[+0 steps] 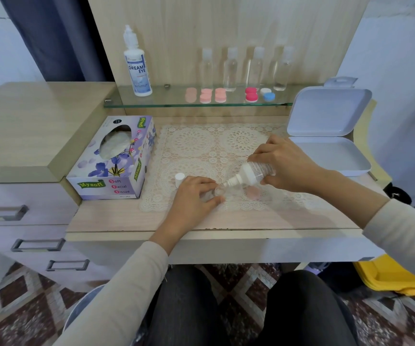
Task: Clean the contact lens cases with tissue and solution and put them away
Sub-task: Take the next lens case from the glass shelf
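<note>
Small white solution bottle tipped over a clear contact lens case near the counter's front edge.
A floral cardboard tissue box sits at the left edge, an open white plastic box at the right, and a loose white cap just beside the left hand. That hand pinches the transparent case on the cream lace mat; the right hand grips the bottle, nozzle at the case.
</note>
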Tool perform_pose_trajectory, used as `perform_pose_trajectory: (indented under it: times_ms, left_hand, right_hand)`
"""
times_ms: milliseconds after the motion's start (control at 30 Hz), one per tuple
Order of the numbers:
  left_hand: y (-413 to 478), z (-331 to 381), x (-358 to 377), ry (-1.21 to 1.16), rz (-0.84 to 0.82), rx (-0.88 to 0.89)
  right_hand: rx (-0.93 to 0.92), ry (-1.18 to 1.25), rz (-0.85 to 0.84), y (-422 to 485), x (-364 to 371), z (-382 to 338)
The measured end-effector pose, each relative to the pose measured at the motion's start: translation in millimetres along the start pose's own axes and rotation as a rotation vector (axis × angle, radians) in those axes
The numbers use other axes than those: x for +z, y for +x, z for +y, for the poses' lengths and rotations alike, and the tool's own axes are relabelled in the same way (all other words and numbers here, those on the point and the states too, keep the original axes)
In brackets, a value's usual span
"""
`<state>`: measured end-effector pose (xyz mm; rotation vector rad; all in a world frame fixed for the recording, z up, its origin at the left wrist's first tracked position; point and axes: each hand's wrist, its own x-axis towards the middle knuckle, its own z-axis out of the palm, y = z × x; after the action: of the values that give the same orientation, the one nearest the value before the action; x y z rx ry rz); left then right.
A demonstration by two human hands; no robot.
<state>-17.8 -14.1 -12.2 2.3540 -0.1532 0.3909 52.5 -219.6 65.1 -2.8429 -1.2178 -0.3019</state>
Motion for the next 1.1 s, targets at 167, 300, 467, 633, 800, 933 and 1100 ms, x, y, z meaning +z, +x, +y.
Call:
perform_pose_trajectory:
  times_ms: [167,300,467,633,800,933,1100]
  left_hand:
    - [0.0,0.7,0.1,0.016,0.001,-0.002]
    - [-0.4,0.6,0.5,0.02,0.0,-0.003]
    - [-0.2,0.9,0.1,0.024,-0.006,-0.008]
    - [-0.4,1.6,-0.7,0.028,-0.005,-0.004]
    - [-0.6,0.9,-0.4,0.022,-0.006,-0.011]
    - [-0.6,0.7,-0.4,0.029,-0.009,-0.01]
    - [-0.6,1.4,-0.8,0.032,-0.01,-0.008]
  right_hand:
    - [0.022,-0.007,0.035,-6.0,0.0,11.9]
    - [0.027,-0.029,0.027,-12.0,-4.2,16.2]
    - [0.036,-0.045,-0.014,-14.7,-7.0,14.4]
    - [0.043,-0.067,-0.024,-15.1,-10.3,12.6]
    - [0.047,-0.084,-0.022,-15.7,-11.4,11.2]
    - [0.05,-0.088,-0.018,-15.3,-9.5,10.5]
    - [0.055,-0.089,-0.008,-15.0,-9.3,10.3]
